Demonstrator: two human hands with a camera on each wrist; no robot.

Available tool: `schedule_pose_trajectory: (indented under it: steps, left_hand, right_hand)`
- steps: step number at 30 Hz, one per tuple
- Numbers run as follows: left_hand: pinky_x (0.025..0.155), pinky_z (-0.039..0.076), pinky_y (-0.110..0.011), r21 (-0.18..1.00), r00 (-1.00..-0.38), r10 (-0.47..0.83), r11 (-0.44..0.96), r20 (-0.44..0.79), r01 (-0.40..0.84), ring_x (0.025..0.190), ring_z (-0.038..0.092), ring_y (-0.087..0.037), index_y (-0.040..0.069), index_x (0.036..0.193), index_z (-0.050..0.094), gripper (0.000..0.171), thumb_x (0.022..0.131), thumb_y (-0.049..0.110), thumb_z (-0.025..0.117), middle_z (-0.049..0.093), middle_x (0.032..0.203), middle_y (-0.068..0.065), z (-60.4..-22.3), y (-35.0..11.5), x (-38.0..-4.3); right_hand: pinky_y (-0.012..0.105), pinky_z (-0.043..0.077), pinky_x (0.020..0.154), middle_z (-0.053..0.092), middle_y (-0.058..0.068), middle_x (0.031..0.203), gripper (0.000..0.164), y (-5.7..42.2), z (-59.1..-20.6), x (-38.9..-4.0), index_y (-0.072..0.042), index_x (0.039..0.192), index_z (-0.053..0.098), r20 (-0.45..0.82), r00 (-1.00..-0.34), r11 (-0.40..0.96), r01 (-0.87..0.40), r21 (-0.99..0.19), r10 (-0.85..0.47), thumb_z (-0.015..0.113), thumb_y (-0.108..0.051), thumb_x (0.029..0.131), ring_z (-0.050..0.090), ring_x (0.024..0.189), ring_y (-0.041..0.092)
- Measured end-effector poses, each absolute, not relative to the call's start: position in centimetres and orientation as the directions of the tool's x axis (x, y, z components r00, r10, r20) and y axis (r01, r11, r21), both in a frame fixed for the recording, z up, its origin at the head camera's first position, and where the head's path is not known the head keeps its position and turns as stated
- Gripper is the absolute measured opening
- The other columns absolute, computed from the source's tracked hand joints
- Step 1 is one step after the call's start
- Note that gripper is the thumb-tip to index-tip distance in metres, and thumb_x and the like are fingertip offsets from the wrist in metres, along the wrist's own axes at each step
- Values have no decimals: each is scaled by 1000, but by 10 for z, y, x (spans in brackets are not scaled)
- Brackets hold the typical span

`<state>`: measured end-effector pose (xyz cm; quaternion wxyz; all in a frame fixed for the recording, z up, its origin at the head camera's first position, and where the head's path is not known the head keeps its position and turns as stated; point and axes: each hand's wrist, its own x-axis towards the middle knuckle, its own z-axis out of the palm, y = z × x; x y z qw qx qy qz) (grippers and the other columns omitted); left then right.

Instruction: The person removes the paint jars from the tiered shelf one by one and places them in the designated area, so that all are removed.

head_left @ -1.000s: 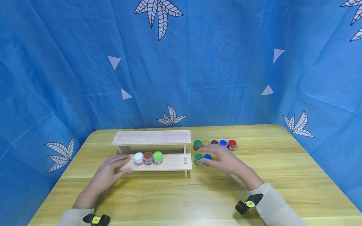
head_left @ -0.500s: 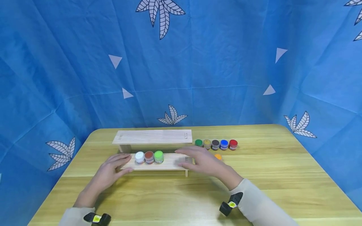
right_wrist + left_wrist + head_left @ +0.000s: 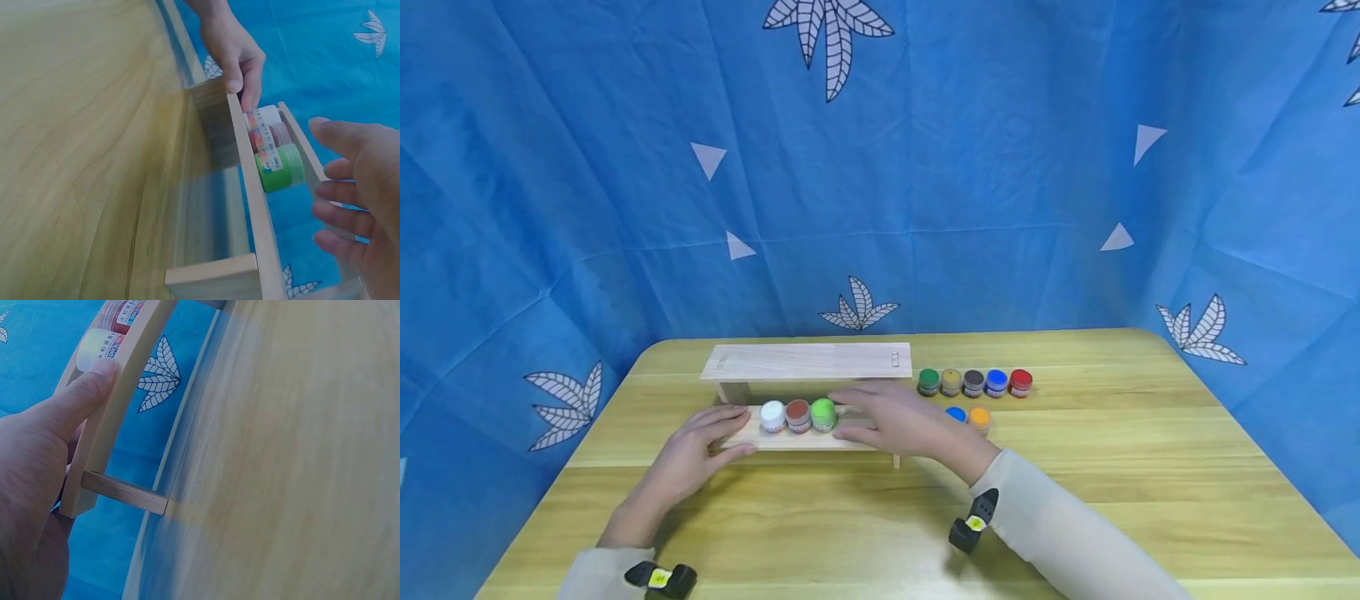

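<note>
A two-tier wooden rack point(image 3: 808, 361) stands on the table. White point(image 3: 772, 417), brown point(image 3: 798, 416) and light green point(image 3: 823, 415) paint jars sit side by side on its lower tier. My left hand point(image 3: 685, 458) grips the left end of that tier. The left wrist view shows its thumb point(image 3: 87, 394) against the tier's edge by the white jar, fingers mostly hidden behind. My right hand point(image 3: 891, 417) hovers over the tier's right part, close to the light green jar. In the right wrist view its fingers point(image 3: 340, 212) are spread and relaxed, with nothing between them.
Right of the rack stands a back row of several paint jars, from dark green point(image 3: 928, 382) to red point(image 3: 1020, 383). In front of them are blue point(image 3: 956, 414) and orange point(image 3: 979, 419) jars. A patterned blue cloth point(image 3: 970, 167) surrounds the wooden table point(image 3: 1120, 450).
My right hand has moved left from above the front row of loose jars to beside the light green jar. The left hand keeps its hold on the rack.
</note>
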<state>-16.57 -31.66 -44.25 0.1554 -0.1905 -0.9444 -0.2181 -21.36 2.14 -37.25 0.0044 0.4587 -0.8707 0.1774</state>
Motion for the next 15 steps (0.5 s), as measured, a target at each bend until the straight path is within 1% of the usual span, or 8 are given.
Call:
schedule_pose_trajectory:
  steps: [3,9,15]
  left_hand:
    - [100,42,-56,350,-876,295,831,382,432,122,53,-36,4,126,66,55,81,32,80,62,130,-12,-443,-317,-166]
    - [101,42,-56,343,-873,299,832,386,436,122,52,-37,4,126,66,55,81,32,80,61,130,-13,-442,-318,-166]
    - [101,42,-56,357,-879,296,828,374,431,122,52,-37,4,126,66,55,82,33,80,61,131,-14,-442,-317,-166]
  right_hand:
    - [36,44,105,55,2,140,57,13,-372,-216,-15,144,51,150,-568,515,-808,-286,-809,52,-50,99,53,126,20]
    - [32,50,97,61,2,133,54,-1,-375,-220,-12,139,55,191,-537,502,-841,-204,-822,54,-47,99,60,116,16]
    - [30,50,97,63,1,129,49,-9,-381,-221,-13,136,59,198,-552,523,-833,-181,-810,57,-44,98,61,114,15]
